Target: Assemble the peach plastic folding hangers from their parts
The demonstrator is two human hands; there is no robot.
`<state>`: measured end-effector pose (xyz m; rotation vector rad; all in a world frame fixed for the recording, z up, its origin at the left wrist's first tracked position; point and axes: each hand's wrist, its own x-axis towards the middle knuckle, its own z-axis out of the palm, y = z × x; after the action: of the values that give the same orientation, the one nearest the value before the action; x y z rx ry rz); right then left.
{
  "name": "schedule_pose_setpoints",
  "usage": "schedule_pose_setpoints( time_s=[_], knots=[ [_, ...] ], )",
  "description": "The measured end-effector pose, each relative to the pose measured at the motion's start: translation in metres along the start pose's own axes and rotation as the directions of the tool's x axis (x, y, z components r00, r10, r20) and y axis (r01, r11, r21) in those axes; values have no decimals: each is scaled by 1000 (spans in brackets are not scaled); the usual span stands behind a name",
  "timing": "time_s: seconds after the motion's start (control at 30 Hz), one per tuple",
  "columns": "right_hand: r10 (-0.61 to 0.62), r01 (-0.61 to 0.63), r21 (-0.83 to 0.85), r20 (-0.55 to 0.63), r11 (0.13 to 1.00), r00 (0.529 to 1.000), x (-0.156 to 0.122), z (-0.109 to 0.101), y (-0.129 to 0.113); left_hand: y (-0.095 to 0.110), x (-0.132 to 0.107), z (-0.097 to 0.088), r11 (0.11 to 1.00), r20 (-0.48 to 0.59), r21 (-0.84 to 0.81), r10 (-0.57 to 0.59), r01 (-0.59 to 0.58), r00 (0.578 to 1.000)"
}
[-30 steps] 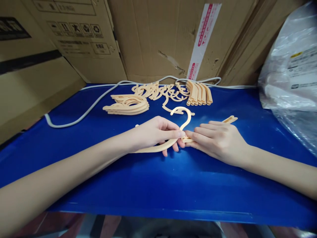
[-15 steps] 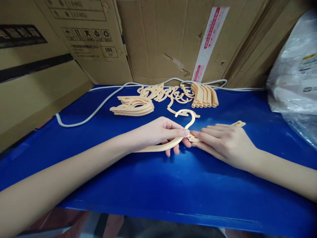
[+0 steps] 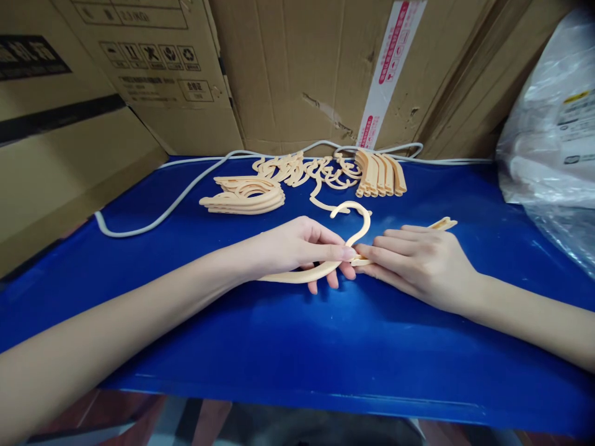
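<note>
My left hand (image 3: 311, 248) pinches a cream plastic hanger piece (image 3: 307, 274) that has a curved hook at its top and an arm running left under the wrist. Closed around a second cream hanger arm (image 3: 444, 223) is my right hand (image 3: 418, 260); only that arm's two ends show, one past the knuckles and one at the fingertips. The two pieces meet between my hands, where fingers hide the joint. Beyond my hands lies a loose hook-shaped piece (image 3: 320, 202), partly behind the raised hook.
On the blue tabletop (image 3: 297, 353), stacked hanger pieces (image 3: 246, 197), a heap of hooks (image 3: 283, 168) and a row of curved arms (image 3: 381, 174) lie at the back. A white cable (image 3: 171, 214) runs behind them. Cardboard boxes (image 3: 288, 74) and a clear plastic bag (image 3: 548, 136) border the table.
The view has shifted slightly. The hook in my left hand has turned a little to the right, and the right-hand arm's end sits closer against it. Both hands keep their hold.
</note>
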<state>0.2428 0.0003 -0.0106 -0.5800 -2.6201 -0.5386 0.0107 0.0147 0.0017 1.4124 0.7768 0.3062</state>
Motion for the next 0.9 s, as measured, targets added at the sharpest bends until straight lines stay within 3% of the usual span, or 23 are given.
schedule_pose_setpoints(
  time_s=[0.17,0.53,0.9],
  knots=[
    [-10,9,-12,-12,1000,1000,0,1,-1,2,2,6,999,-50,-52,6,-8,999],
    [-6,6,4,27,1000,1000,0,3,-1,1,7,14,1000,-135,-1,-5,5,991],
    [40,-48,81,96,996,995,-3,5,-2,11,3,20,985,-180,170,14,17,984]
  ],
)
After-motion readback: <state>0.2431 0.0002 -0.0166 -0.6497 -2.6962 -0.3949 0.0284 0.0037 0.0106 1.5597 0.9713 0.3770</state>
